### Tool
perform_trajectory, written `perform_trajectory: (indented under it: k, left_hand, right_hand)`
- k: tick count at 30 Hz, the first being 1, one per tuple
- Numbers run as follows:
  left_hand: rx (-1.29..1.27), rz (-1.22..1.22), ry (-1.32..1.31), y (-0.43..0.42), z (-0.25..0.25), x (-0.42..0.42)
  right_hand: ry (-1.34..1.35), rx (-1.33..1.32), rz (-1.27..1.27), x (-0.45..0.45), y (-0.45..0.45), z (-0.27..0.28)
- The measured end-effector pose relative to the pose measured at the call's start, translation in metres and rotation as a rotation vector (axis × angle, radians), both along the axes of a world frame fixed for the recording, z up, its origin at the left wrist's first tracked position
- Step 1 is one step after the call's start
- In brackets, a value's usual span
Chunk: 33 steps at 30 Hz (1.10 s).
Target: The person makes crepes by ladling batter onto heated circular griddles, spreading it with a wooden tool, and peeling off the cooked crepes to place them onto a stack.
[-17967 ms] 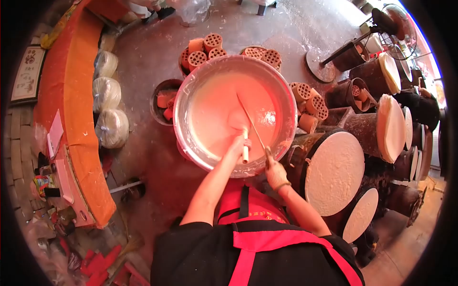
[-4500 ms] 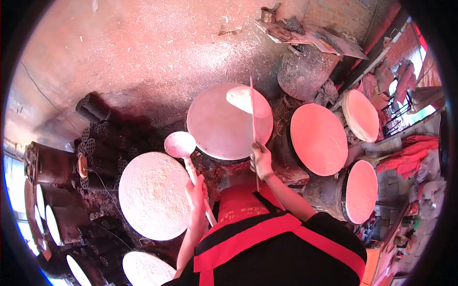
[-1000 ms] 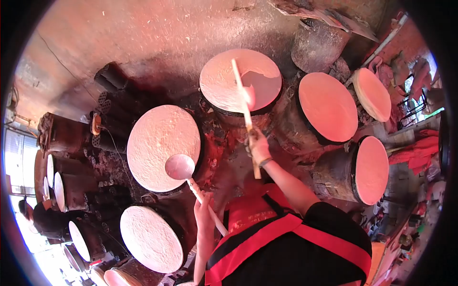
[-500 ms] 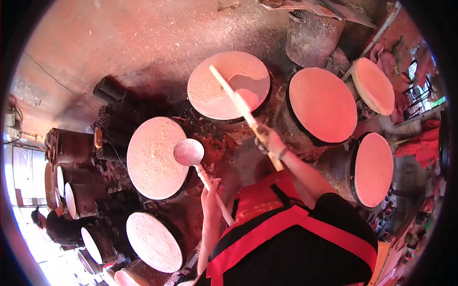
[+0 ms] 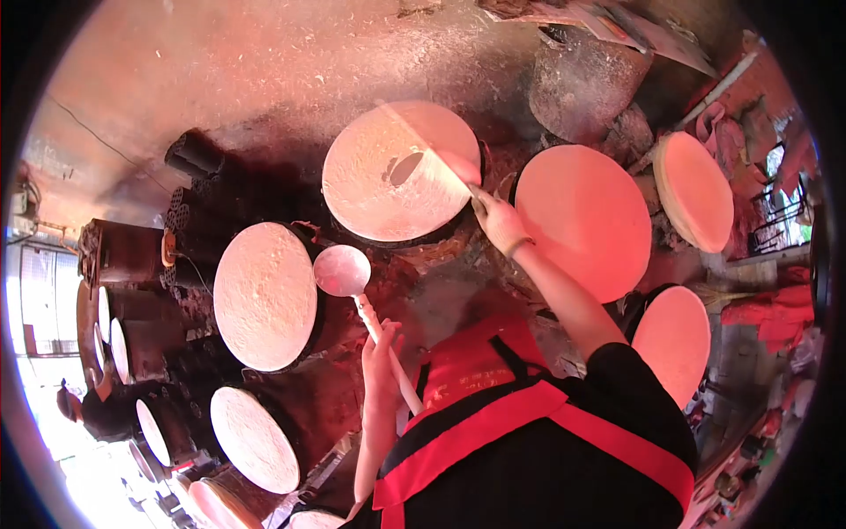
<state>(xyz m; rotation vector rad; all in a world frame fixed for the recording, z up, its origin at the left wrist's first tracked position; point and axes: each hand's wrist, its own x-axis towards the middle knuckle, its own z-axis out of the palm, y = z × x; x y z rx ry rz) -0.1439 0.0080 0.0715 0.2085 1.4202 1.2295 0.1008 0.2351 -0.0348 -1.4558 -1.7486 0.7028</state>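
Observation:
My right hand (image 5: 500,222) grips a long wooden batter spreader (image 5: 448,167), slightly blurred. Its flat blade lies across the top griddle (image 5: 348,198), which is coated with pale batter. A small bare dark oval shows in the batter beside the blade. In my left hand (image 5: 379,357), fingers are wrapped round the handle of a ladle (image 5: 342,270). The ladle's bowl, whitened with batter, hangs between the top griddle and the left griddle (image 5: 264,295). On the right, close to my right hand, a smooth coated griddle (image 5: 582,220) stands.
Further coated griddles stand at lower left (image 5: 254,439) and right (image 5: 674,339). A stack of round pale sheets (image 5: 694,189) leans at upper right. Black perforated coal briquettes (image 5: 182,208) are piled by the wall. Another person (image 5: 115,410) bends at far left.
My right hand has moved up and right toward the griddle's edge, lowering the spreader onto the batter. The bare dark patch has shrunk. My left hand and ladle stay nearly in place.

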Motion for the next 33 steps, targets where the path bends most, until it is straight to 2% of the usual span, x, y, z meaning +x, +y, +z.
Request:
perform_trajectory:
  k: [1, 2, 4, 6, 8, 10, 12, 14, 15, 16, 18, 21, 22, 23, 25, 26, 27, 32, 33]
  left_hand:
    - [-0.001, 0.025, -0.005, 0.003, 0.004, 0.004]
    - [-0.004, 0.051, -0.01, 0.005, 0.005, 0.008]
    - [-0.02, 0.045, 0.023, 0.009, 0.004, 0.006]
    - [-0.018, 0.029, 0.056, 0.011, 0.004, 0.003]
    - [0.007, 0.008, 0.087, 0.015, 0.005, -0.002]
    - [0.008, -0.024, 0.137, 0.018, 0.015, -0.008]
    - [0.024, -0.035, 0.117, 0.018, 0.016, -0.013]
    - [0.061, -0.04, 0.039, 0.019, 0.012, -0.02]
    - [0.048, -0.065, -0.001, 0.022, 0.012, -0.023]
    - [0.038, -0.089, -0.042, 0.026, 0.013, -0.026]
    - [0.027, -0.13, -0.116, 0.032, 0.016, -0.033]
    - [0.041, -0.175, -0.183, 0.037, 0.017, -0.043]
    - [0.042, -0.171, -0.174, 0.037, 0.017, -0.046]
    - [0.046, -0.161, -0.167, 0.037, 0.016, -0.048]
    - [0.049, -0.147, -0.178, 0.033, 0.01, -0.054]
    - [0.054, -0.147, -0.192, 0.032, 0.005, -0.057]
    - [0.058, -0.149, -0.203, 0.032, 0.001, -0.06]
    - [0.06, -0.197, -0.25, 0.027, -0.001, -0.064]
    - [0.046, -0.206, -0.253, 0.028, 0.004, -0.063]
  right_hand:
    - [-0.284, 0.143, -0.092, -0.008, 0.01, 0.015]
    - [-0.282, -0.01, -0.13, -0.023, 0.02, 0.025]
    - [-0.078, 0.044, -0.065, -0.048, 0.024, 0.009]
    - [-0.076, -0.017, 0.109, -0.062, 0.009, 0.026]
    - [-0.054, 0.094, 0.213, -0.049, -0.01, 0.041]
    - [0.281, 0.159, 0.092, -0.038, -0.023, 0.011]
    - [0.541, 0.069, -0.187, -0.043, -0.047, 0.034]
    - [0.769, -0.089, -0.21, -0.074, -0.055, -0.023]
    - [0.57, -0.121, -0.174, -0.085, -0.057, -0.015]
    - [0.568, -0.215, -0.166, -0.102, -0.052, -0.013]
    - [0.815, -0.693, -0.08, -0.117, -0.039, 0.038]
    - [0.865, -0.78, 0.035, -0.096, -0.038, 0.067]
    - [0.867, -0.763, -0.046, -0.083, -0.045, 0.065]
    - [0.877, -0.638, -0.167, -0.076, -0.05, 0.05]
    - [0.959, -0.589, -0.466, -0.077, -0.084, 0.063]
    - [0.937, -0.498, -0.4, -0.084, -0.081, -0.003]
    - [0.9, -0.503, -0.309, -0.094, -0.085, -0.009]
    - [0.824, -0.764, -0.12, -0.103, -0.063, 0.065]
    - [0.814, -0.713, -0.176, -0.093, -0.046, 0.054]
